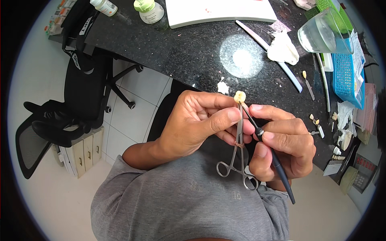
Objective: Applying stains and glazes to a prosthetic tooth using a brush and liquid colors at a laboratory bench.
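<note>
My left hand [199,120] is closed on a steel hemostat [242,160], its fingers near the jaws. A rubber band [238,143] is wound round its shanks. The jaws grip a small cream-yellow tooth crown [240,96], held above my body near the counter's edge. My right hand [287,144] is closed on a dark pen-like tool [277,164], whose thin tip reaches the underside of the crown; whether it touches is too small to tell.
A dark speckled counter [189,56] holds a white slab [217,10], bottles [148,12], a pale file [291,78], crumpled tissue [281,48], a clear cup [319,32], a blue basket [345,72] and several small crowns [317,122]. A black chair [80,96] stands left.
</note>
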Demonstrator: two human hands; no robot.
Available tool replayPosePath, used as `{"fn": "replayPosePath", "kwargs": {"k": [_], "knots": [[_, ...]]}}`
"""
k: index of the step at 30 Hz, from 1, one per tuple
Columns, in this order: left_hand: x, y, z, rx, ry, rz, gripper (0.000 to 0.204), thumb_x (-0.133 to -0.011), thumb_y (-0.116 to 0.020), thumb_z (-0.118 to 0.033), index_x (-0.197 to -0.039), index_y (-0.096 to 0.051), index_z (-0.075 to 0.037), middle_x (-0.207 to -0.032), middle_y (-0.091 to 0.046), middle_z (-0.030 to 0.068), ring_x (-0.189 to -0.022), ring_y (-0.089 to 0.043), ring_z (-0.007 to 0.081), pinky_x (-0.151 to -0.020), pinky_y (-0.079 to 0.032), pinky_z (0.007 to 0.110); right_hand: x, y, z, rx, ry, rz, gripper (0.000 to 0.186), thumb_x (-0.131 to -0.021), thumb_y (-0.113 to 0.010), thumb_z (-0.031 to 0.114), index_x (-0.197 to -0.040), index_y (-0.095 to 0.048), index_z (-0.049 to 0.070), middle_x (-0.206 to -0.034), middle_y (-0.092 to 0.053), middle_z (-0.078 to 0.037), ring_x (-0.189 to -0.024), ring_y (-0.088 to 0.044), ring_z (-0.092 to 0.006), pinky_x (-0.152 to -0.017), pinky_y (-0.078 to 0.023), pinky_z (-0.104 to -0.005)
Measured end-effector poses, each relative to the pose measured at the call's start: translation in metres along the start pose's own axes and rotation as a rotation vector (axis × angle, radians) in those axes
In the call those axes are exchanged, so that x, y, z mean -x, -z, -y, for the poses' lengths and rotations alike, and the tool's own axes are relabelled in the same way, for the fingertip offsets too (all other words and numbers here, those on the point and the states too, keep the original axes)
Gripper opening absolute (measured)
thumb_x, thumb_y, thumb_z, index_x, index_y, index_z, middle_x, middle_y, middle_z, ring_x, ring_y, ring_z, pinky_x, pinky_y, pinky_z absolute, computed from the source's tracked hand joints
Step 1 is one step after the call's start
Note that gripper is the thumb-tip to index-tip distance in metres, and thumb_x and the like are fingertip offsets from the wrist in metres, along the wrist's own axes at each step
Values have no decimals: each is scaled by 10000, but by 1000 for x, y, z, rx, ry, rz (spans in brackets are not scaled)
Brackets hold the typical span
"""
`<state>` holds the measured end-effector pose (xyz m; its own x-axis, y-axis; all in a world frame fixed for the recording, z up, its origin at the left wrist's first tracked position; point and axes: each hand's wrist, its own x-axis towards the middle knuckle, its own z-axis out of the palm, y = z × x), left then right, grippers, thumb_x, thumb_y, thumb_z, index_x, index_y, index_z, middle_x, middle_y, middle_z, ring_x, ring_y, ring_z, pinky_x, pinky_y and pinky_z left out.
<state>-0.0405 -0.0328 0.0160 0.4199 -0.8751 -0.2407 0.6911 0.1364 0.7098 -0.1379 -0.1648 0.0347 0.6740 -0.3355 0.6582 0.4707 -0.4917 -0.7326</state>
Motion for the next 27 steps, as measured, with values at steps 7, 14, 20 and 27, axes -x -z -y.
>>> {"fn": "replayPosePath", "kwargs": {"k": [7, 14, 20, 27], "knots": [[0, 1, 0, 5, -3, 10, 228, -915, -547, -149, -985, -596, 62, -835, -657, 158, -709, -673, 173, -585, -578, 233, -2, 0, 1, -9, 1, 17, 165, -634, -653, -84, -766, -558, -52, -633, -591, -141, -677, -673, -316, -638, -594, -384], [1, 2, 0, 3, 7, 12, 219, -917, -537, -138, -976, -597, 63, -841, -655, 168, -721, -676, 194, -583, -582, 250, 3, 11, 5, -69, -48, 47, 191, -652, -630, -86, -819, -543, -55, -679, -580, -148, -663, -655, -278, -666, -594, -389], [8, -4, 4, -132, -117, -123, 174, -849, -590, 9, -1007, -627, 72, -843, -673, 157, -752, -676, 178, -632, -567, 241, 5, 25, 11, 29, -139, -24, 243, -868, -602, 211, -974, -482, 29, -769, -506, -118, -637, -575, -195, -549, -469, -245], [5, 11, -4, -1118, -691, -161, 221, -709, -637, 110, -912, -680, 35, -805, -688, 130, -678, -662, 156, -591, -514, 218, 8, 29, 4, -4, -92, 31, 241, -644, -672, -64, -841, -536, -40, -713, -584, -161, -548, -581, -170, -496, -492, -256]]}}
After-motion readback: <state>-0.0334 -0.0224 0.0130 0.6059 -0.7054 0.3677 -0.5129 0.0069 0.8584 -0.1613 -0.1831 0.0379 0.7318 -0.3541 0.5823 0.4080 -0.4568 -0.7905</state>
